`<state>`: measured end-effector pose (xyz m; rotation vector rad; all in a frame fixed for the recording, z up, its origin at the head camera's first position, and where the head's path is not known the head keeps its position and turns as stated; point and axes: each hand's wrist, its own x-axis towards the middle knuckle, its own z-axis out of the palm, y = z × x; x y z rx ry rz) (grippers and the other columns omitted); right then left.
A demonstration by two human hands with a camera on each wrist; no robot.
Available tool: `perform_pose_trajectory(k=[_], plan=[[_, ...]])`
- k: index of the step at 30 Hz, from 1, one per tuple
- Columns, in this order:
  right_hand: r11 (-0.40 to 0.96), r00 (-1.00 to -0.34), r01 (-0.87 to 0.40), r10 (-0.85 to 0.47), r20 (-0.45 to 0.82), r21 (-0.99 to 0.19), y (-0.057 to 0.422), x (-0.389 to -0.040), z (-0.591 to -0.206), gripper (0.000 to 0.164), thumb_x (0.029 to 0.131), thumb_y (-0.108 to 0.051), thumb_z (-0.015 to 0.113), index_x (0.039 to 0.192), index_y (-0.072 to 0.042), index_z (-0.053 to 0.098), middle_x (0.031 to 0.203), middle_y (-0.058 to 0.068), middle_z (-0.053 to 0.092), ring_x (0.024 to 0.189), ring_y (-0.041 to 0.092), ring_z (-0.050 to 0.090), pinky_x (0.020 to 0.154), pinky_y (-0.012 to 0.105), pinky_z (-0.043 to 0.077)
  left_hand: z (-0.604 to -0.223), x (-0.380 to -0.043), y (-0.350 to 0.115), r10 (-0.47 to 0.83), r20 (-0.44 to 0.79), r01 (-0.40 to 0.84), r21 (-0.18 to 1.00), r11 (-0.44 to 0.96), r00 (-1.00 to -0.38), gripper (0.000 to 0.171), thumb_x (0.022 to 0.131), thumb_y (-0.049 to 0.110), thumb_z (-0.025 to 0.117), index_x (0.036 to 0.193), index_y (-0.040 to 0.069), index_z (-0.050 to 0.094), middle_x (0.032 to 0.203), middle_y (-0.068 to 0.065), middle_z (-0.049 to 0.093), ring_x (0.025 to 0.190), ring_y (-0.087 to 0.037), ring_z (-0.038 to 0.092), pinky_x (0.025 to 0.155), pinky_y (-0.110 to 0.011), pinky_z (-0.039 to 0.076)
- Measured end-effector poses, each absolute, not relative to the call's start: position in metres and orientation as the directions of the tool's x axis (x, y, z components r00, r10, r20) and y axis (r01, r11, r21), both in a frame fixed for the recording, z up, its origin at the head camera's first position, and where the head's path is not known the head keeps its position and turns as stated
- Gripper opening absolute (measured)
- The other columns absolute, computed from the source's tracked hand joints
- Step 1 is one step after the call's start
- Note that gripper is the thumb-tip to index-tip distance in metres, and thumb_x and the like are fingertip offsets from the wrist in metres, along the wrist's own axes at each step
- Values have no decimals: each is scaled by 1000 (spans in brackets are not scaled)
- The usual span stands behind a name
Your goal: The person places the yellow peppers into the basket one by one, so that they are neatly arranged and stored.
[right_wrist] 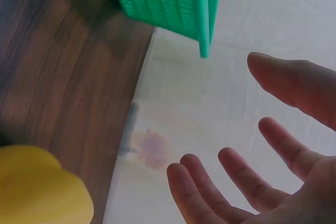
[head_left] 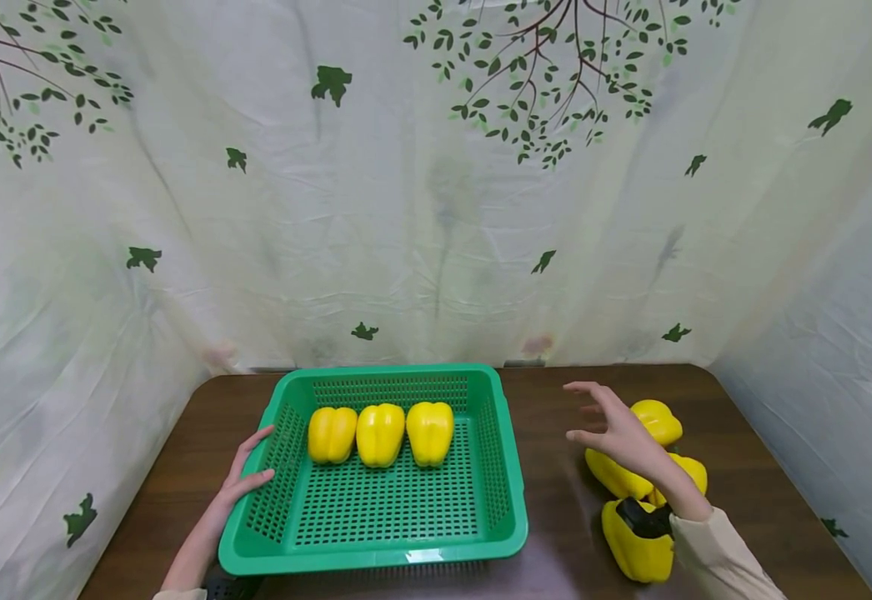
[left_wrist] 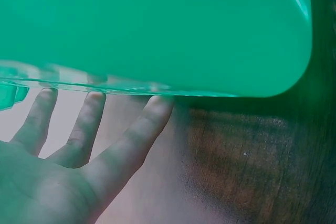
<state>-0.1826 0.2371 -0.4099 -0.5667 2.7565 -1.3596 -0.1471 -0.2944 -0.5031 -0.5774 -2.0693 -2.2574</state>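
A green plastic basket (head_left: 511, 500) sits on the table, and three yellow bell peppers (head_left: 380, 435) lie side by side in its far half. My left hand (head_left: 235, 483) is at the basket's left rim. In the left wrist view its extended fingers (left_wrist: 86, 121) touch the basket's side. To the right of the basket my right hand (head_left: 623, 433) hovers, thumb and fingers spread apart, with nothing between them. Below and beside it lies a group of yellow bell peppers (head_left: 637, 550), partly hidden by the hand and wrist. One of these peppers (right_wrist: 42, 187) shows at the right wrist view's lower left.
The dark brown wooden table (head_left: 548, 517) has its far edge just behind the basket. A pale curtain (head_left: 436, 233) with printed leaves hangs behind the table and along both sides. A dark band (head_left: 642, 518) circles the right wrist.
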Motion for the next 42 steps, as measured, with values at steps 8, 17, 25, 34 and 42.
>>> perform_pose_trajectory(k=[8, 17, 25, 34, 42], plan=[[611, -946, -285, -305, 112, -739, 254, -180, -414, 61, 86, -14, 72, 138, -4, 42, 139, 22, 38, 116, 47, 46, 89, 59, 41, -503, -147, -294, 237, 308, 279, 949, -148, -922, 64, 91, -12, 36, 146, 22, 34, 134, 11, 38, 115, -2, 49, 84, -23, 47], [660, -954, -257, -290, 77, -705, 270, -176, -426, 63, 84, -13, 73, 137, 0, 42, 139, 28, 37, 117, 53, 39, 88, 64, 38, -502, -147, -292, 241, 294, 269, 954, -133, -925, 62, 93, -11, 35, 148, 19, 30, 136, 11, 35, 117, -1, 47, 85, -23, 46], [687, -955, -245, -291, 50, -684, 278, -177, -439, 60, 81, -10, 75, 133, 0, 47, 133, 28, 43, 119, 49, 41, 89, 63, 38, -504, -147, -292, 243, 305, 275, 950, -147, -921, 63, 92, -11, 34, 148, 19, 31, 135, 10, 36, 117, -2, 47, 85, -24, 46], [711, -950, -225, -313, -13, -666, 281, -178, -445, 54, 78, -7, 75, 127, 1, 53, 123, 26, 50, 111, 45, 46, 86, 60, 41, -505, -148, -292, 231, 312, 286, 948, -142, -921, 62, 92, -11, 35, 147, 18, 31, 135, 10, 37, 117, -2, 48, 85, -23, 46], [706, -937, -217, -343, -58, -674, 282, -179, -450, 44, 76, 0, 74, 117, -2, 60, 122, 22, 52, 113, 45, 47, 87, 59, 41, -503, -147, -293, 232, 304, 277, 950, -144, -924, 62, 92, -11, 35, 148, 16, 29, 135, 10, 38, 117, -2, 48, 86, -23, 46]])
